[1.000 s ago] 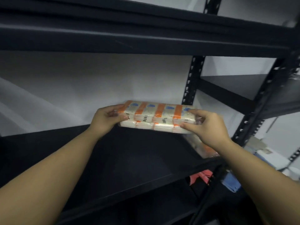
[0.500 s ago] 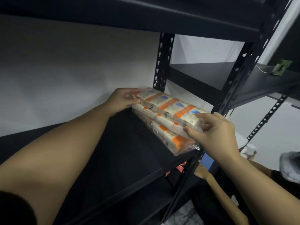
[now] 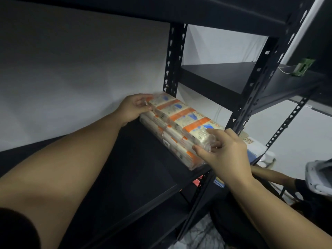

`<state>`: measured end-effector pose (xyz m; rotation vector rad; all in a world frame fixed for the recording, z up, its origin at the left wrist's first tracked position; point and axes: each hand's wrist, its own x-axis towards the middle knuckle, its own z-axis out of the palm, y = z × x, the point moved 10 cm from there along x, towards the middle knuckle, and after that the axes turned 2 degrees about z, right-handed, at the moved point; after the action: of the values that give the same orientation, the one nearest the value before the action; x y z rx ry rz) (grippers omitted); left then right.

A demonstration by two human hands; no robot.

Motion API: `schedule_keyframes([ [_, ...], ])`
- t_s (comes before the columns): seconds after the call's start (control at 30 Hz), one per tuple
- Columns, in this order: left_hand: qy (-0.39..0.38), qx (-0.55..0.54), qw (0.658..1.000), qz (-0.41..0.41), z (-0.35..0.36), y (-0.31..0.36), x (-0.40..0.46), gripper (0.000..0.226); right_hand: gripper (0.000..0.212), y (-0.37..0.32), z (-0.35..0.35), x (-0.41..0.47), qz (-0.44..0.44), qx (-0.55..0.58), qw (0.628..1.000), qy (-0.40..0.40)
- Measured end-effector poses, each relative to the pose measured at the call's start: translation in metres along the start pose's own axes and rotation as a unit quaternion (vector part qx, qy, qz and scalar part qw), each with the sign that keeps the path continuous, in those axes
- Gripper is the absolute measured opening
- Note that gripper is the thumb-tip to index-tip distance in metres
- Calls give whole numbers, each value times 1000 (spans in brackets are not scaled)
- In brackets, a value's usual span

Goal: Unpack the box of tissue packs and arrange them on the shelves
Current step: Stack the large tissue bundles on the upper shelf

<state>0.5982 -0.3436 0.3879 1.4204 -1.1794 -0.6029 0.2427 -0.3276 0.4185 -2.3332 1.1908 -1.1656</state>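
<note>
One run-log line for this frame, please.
step: shelving | tissue pack bundle on shelf right end | left hand and right hand grip its ends

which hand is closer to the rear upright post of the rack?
Left. The left hand grips the far end of the tissue pack, just beside the base of the rear post. The right hand holds the pack's near end by the front post.

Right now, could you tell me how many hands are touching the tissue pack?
2: the left hand pinches the tissue pack's far end, the right hand its near end.
</note>
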Motion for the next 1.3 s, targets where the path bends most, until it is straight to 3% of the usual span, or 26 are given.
schedule_keyframes([
  [0.23,38,61,997,-4,-6,-6,-6,56,72,8,4,-6,6,-26,999,-21],
  [0.37,83,90,992,-25,-9,-15,-17,45,88,12,1,-11,23,-36,999,-26],
  [0.53,158,122,978,-63,-12,-25,-43,58,105,23,6,-24,45,-4,998,-33],
  [0.67,147,107,981,-67,-1,-34,-54,57,105,34,17,-32,74,48,996,-30],
  [0.87,107,74,988,-84,22,-41,-58,88,103,43,33,-35,93,98,990,-31],
  [1.3,114,39,988,-99,29,-41,-44,86,98,39,39,-26,92,116,988,-48],
])
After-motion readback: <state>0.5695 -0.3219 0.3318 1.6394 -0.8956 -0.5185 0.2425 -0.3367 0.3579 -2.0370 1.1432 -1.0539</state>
